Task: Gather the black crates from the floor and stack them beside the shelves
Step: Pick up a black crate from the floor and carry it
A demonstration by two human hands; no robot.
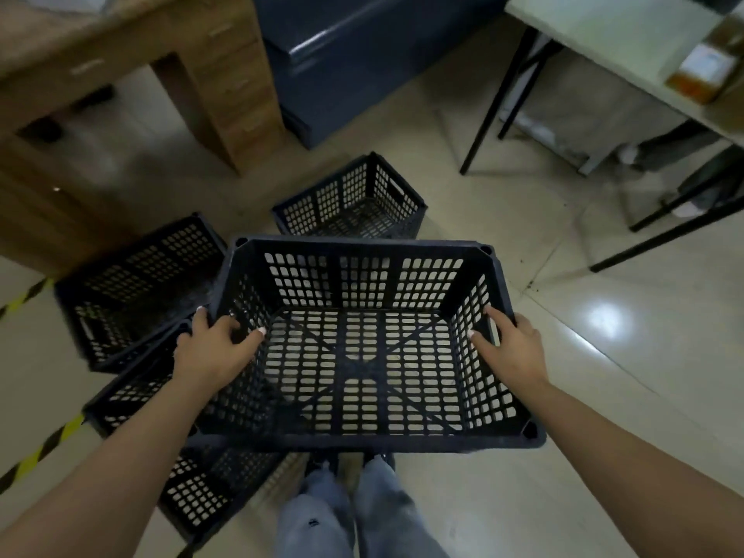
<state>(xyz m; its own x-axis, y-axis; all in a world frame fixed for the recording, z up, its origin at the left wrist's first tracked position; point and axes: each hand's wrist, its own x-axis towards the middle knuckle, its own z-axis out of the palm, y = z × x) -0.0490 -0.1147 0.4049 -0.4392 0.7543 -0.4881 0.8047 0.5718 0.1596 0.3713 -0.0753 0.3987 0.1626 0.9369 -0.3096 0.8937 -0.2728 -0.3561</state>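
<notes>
I hold a black perforated crate [362, 251] in the air in front of me, its open top facing me. My left hand [213, 348] grips its left wall, thumb inside. On the right wall my right hand [511, 348] grips the same way. On the floor behind it stands another black crate [350, 203]. A third crate [133, 283] sits at the left, and a fourth [133, 392] lies lower left, partly hidden by my left arm and the held crate.
A wooden desk with drawers [225, 74] stands at the upper left, a dark blue cabinet [342, 66] behind the crates. A white table [628, 46] with black legs is at the right. Yellow-black tape [36, 457] marks the floor at left. My legs are below.
</notes>
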